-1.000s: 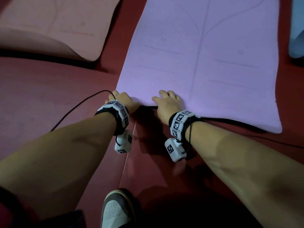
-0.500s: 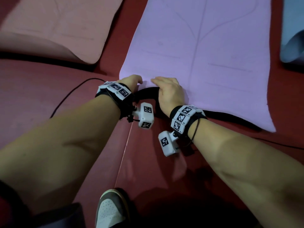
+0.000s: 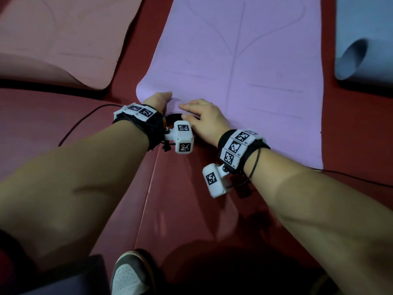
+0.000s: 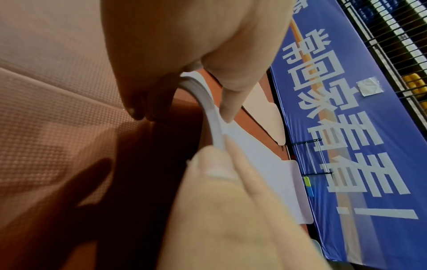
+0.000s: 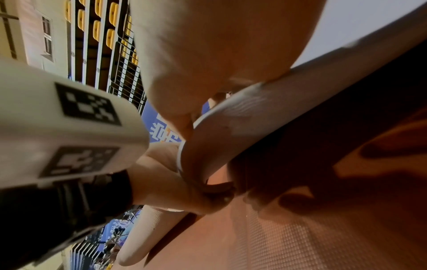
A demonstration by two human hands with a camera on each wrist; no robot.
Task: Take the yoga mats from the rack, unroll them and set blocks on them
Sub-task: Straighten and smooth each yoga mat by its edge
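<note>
A purple yoga mat [image 3: 244,67] lies unrolled on the red floor ahead of me. Its near left corner is lifted and curled back. My left hand [image 3: 158,101] pinches that corner, and in the left wrist view the thumb and a finger clamp the pale mat edge [image 4: 212,117]. My right hand [image 3: 202,118] lies just to the right, fingers on top of the mat and thumb at the curled edge [image 5: 231,127]. No blocks are in the head view.
A pink mat [image 3: 63,39] lies flat at the upper left. A blue mat [image 3: 361,52] with a curled end sits at the upper right. A black cable [image 3: 85,122] runs under the purple mat's near edge. My shoe [image 3: 127,273] is at the bottom.
Both hands have moved away from me along the mat's left corner. The corner, flat a second ago, is now lifted and curled, and the left wrist has turned inward.
</note>
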